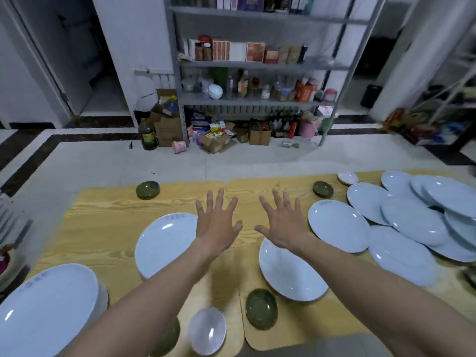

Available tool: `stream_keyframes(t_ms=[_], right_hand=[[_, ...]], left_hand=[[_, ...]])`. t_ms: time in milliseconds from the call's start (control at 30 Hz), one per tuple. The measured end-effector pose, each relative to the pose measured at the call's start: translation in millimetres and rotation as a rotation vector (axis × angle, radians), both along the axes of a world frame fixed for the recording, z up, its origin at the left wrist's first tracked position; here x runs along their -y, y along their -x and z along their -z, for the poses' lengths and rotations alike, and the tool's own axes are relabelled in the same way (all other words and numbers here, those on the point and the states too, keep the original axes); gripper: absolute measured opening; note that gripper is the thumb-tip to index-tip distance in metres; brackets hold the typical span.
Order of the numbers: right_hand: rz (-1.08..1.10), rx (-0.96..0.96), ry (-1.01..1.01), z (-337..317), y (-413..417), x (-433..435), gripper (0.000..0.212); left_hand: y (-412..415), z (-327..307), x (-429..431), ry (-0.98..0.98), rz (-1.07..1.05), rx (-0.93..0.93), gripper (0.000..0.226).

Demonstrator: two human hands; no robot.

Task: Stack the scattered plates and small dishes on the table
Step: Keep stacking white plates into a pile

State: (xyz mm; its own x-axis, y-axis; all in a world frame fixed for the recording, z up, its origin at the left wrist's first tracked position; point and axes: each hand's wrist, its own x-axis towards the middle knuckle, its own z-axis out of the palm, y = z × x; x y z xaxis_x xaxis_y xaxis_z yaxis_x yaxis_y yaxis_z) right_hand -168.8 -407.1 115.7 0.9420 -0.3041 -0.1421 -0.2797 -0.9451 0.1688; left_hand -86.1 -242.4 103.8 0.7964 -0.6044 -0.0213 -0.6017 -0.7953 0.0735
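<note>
My left hand [217,222] and my right hand [282,224] hover palm-down over the middle of the wooden table [108,228], fingers spread, holding nothing. A white plate [164,243] lies under my left wrist, another white plate [288,274] under my right forearm. A third white plate [337,224] sits to the right, beside a loose heap of several overlapping white plates [417,217]. A stack of white plates [49,307] stands at the near left. Small green dishes lie at far left [147,189], far right [323,189] and near centre [261,307]. A small white dish [207,331] is near me.
Another small white dish [347,177] sits at the table's far edge. A further green dish [167,338] shows partly beneath my left forearm. Beyond the table is tiled floor, then a metal shelf [257,99] packed with jars and boxes, with cartons on the floor.
</note>
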Motion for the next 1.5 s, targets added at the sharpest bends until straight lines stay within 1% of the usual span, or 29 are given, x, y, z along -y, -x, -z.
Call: stream_keyframes(t_ms=[200, 433, 600, 867, 967, 1167, 1400, 1500], right_hand=[[0.110, 0.069, -0.035, -11.1, 72.6, 80.8, 0.081], [0.206, 0.101, -0.109, -9.9, 176.9, 173.7, 0.080], [0.258, 0.116, -0.189, -4.9, 220.6, 220.6, 0.080], [0.271, 0.147, -0.295, 13.7, 210.9, 258.5, 0.079], [0.282, 0.140, -0.362, 25.9, 200.9, 267.2, 0.077], [0.446, 0.198, -0.689, 66.8, 188.1, 283.2, 0.066], [0.697, 0.184, -0.964, 117.3, 173.1, 303.2, 0.056], [0.765, 0.198, -1.098, 131.7, 164.7, 308.9, 0.053]], left_hand=[[57.9, -17.6, 89.6, 0.036, 0.079, 0.056, 0.069], [145.9, -9.8, 192.7, 0.093, 0.097, -0.015, 0.067], [185.8, -4.3, 237.7, 0.099, 0.094, -0.036, 0.065], [175.1, 7.9, 272.9, 0.086, 0.048, -0.020, 0.065], [164.1, 15.8, 281.4, 0.100, 0.034, -0.045, 0.064], [146.5, 42.4, 284.8, 0.105, 0.004, -0.112, 0.063], [142.8, 67.7, 272.6, 0.140, -0.083, -0.167, 0.064], [148.2, 79.7, 265.6, 0.205, -0.155, -0.220, 0.063]])
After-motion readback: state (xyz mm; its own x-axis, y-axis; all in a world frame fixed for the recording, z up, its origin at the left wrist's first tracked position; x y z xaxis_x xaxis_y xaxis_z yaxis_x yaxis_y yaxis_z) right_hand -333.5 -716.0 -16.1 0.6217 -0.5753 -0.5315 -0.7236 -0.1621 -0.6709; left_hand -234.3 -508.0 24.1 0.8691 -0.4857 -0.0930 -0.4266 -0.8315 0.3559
